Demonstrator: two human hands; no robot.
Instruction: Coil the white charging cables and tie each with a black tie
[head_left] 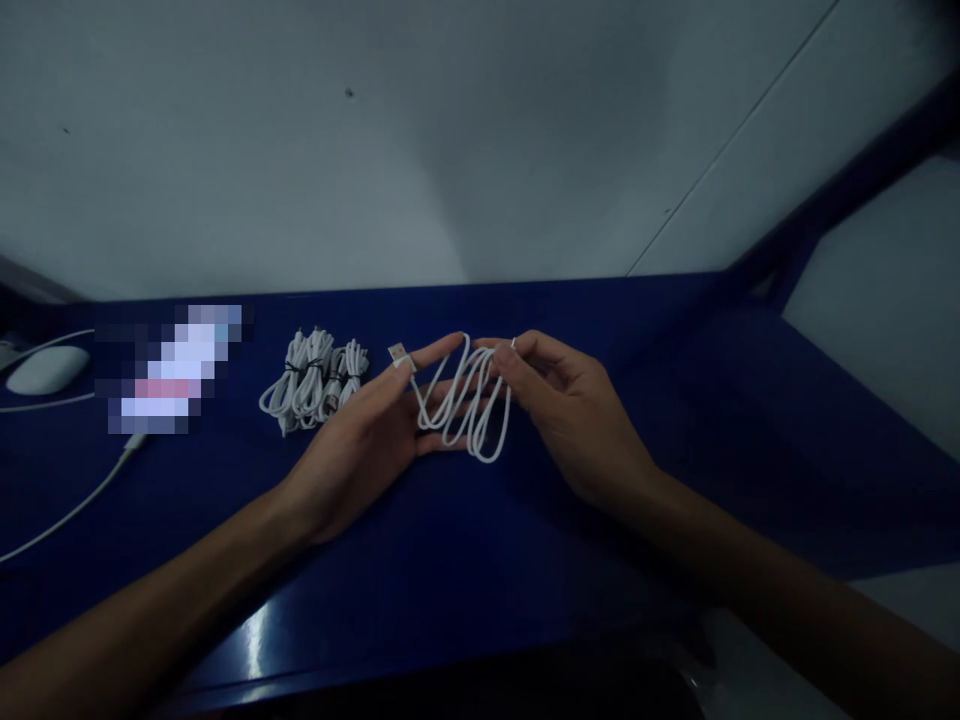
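Note:
A white cable [465, 405] hangs in several loops between my two hands above the blue table [465, 560]. My left hand [360, 440] has its fingers stretched out through the loops, and its thumb pins the cable's plug end [398, 354] against the forefinger. My right hand [559, 400] pinches the top of the loops between thumb and fingers. Just left of my left hand lie several white cables [315, 380], each coiled into a bundle and bound with a dark tie.
At the far left lie a white computer mouse [46, 368], a blurred patch [176, 368] and a loose white lead [75, 505]. A pale wall [420, 140] stands behind the table. The blue frame [832, 190] rises at the right.

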